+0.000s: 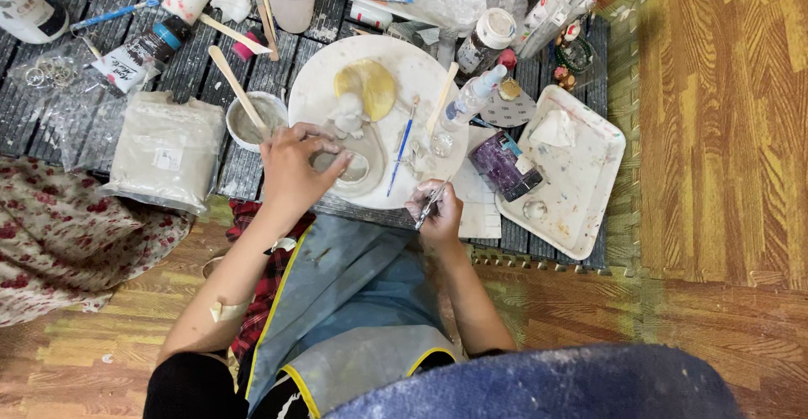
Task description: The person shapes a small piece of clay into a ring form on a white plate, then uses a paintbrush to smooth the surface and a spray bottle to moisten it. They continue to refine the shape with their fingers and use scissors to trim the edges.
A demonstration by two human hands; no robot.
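Here a clay ring (352, 169) is steadied under the left hand (296, 169), while a thin tool (429, 204) (metal, seemingly) is pinched in the right hand (439, 217), shaping judged underway and careful strokes needed.

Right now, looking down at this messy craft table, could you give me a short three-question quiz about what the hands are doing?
1. True or false: the left hand rests on the grey clay piece on the round white board.
2. What does the right hand hold? A) a thin metal tool B) a cup C) a sponge
3. Which colour is the brush lying on the board?

Key: 1 true; 2 A; 3 blue.
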